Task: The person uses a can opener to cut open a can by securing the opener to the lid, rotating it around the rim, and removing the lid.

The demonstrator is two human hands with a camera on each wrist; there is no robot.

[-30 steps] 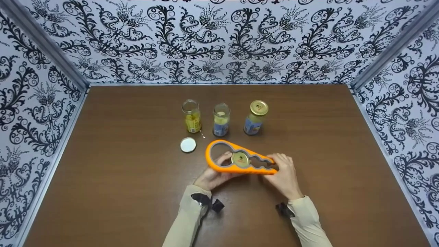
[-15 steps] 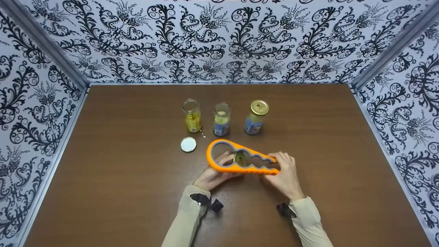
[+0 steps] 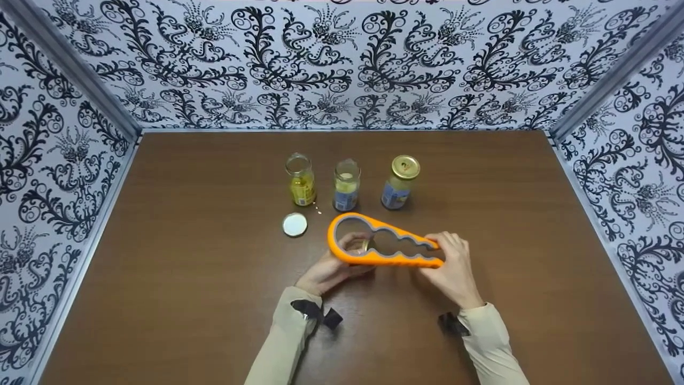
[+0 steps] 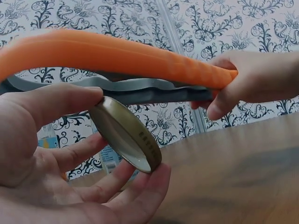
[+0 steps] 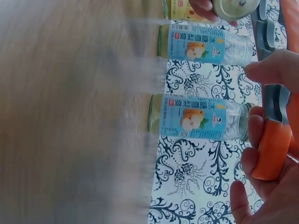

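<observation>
Between thumb and fingers, my left hand (image 4: 70, 163) pinches a gold metal jar lid (image 4: 133, 133), tilted so that its pale inner side shows in the left wrist view. My right hand (image 3: 451, 270) grips the handle ends of an orange jar opener (image 3: 393, 259) lined with wavy grey edging. Held above the table, the opener's wide loop lies over the left hand in the head view and partly hides the lid. Lid and opener look apart there. In the right wrist view, fingers curl round the orange handle (image 5: 271, 151).
Behind the hands stand an open jar with a yellow label (image 3: 303, 190), an open blue-labelled jar (image 3: 346, 195) and a gold-lidded blue-labelled jar (image 3: 396, 193). A white-faced lid (image 3: 294, 224) lies on the brown table (image 3: 203, 214), near small pale drops. Patterned walls enclose the back and sides.
The gold lid has tipped from facing up to nearly edge-on and come away from the opener's inner edges. The right hand and opener have shifted slightly right; the left hand moved slightly left.
</observation>
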